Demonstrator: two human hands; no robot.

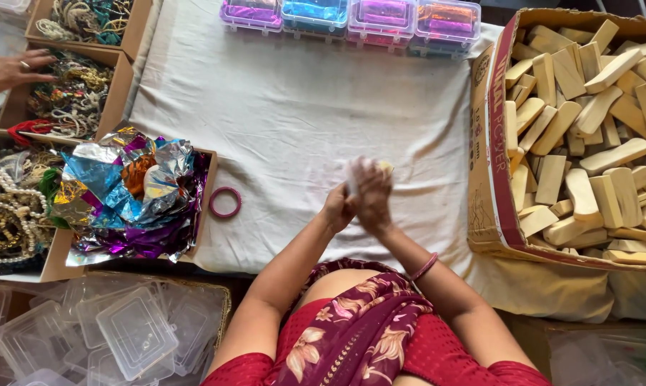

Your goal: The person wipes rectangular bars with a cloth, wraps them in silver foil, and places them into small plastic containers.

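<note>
white cloth point(280, 107) fills mid frame | box of wood blocks point(491, 179) right | foil box point(203, 193) left | our left hand point(339, 209) and right hand point(374, 196) at centre, grips closed on one small pale block point(384, 166) | we should hold it snug

Bright, even light; hands point(359, 196) motion-blurred
</note>
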